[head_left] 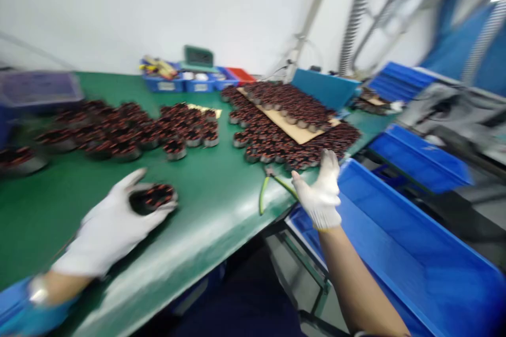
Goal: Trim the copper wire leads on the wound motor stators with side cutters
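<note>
green pliers (269,171) and a blue bin (399,221) flank the right hand (321,195), grip wide; the left hand (113,224) holds 1 wound ring (160,196).

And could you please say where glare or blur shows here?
Head view: glare streaks the green table near its front edge; blur softens the large blue bin and the purplish box at far left; the pliers look crisper.

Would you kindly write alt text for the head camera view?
A white-gloved left hand holds a round copper-and-black part at a green workbench; the gloved right hand is open beside green-handled pliers. Many similar parts lie behind.
</note>
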